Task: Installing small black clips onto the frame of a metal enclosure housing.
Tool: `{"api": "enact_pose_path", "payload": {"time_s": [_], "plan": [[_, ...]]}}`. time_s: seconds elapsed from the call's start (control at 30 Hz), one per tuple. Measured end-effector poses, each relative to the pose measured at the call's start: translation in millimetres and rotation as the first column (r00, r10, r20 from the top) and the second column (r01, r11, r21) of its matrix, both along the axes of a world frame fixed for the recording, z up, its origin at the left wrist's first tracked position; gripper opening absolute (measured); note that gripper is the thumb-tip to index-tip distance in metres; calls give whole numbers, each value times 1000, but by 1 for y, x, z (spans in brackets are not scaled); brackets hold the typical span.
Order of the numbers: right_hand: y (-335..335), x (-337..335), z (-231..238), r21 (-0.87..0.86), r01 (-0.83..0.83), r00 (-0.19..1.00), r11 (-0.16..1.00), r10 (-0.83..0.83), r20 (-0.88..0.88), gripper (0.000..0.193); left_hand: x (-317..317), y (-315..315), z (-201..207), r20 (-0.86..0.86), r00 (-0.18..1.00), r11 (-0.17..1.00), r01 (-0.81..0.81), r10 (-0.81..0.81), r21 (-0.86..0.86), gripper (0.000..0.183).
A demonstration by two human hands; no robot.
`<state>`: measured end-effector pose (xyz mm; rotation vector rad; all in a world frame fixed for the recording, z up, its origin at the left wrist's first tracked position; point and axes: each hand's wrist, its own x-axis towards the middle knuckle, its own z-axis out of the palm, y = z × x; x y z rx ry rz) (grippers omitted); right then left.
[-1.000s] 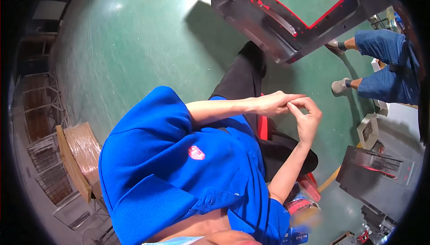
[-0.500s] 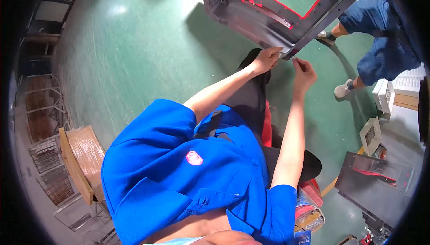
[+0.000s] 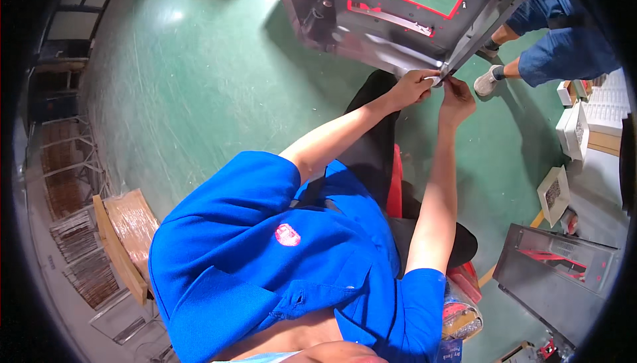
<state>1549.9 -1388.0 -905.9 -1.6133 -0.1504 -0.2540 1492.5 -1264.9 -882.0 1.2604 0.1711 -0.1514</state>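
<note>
A dark grey metal frame (image 3: 391, 51), edged in red around its large rectangular opening, stands tilted before me at the top. Both my hands are at its near corner. My left hand (image 3: 413, 89) is closed around a small white rounded thing (image 3: 435, 81), perhaps a roll of tape, close under the frame's edge. Just right of it, my right hand (image 3: 458, 103) pinches with thumb and fingertips at the corner; whatever lies between those fingers is too small to make out.
Beyond the frame on the right stands another person in blue shorts (image 3: 564, 54). White bins (image 3: 552, 194) with small parts and a second grey metal panel (image 3: 557, 263) are at the right. A wrapped flat stack (image 3: 133, 227) lies at left. Something red (image 3: 395, 180) shows beneath me.
The frame has shifted slightly left and up in view. My hands have come closer together at its corner, and the white thing in my left hand now shows. The other person's legs have moved.
</note>
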Motion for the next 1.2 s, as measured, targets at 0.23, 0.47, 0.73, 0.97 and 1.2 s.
{"api": "enact_pose_path", "payload": {"time_s": [0.23,0.47,0.73,0.97,1.2], "plan": [[-24,-12,10,-147,42,999,988,-44,-6,11,0,-14,2,-107,994,990,19,-34,-139,38],[-44,-21,18,31,53,998,998,-52,-38,14,-4,-33,9,-95,993,980,54,-73,-192,40],[-55,-30,38,-92,101,995,991,-101,7,10,-15,-46,14,-67,991,967,101,-120,-236,43],[-60,-33,51,-162,102,995,981,-101,17,12,-28,-53,21,8,990,964,136,-138,-227,53],[-72,-48,61,-51,67,998,996,-67,-15,13,-27,-59,20,7,997,973,71,-71,-221,57]]}}
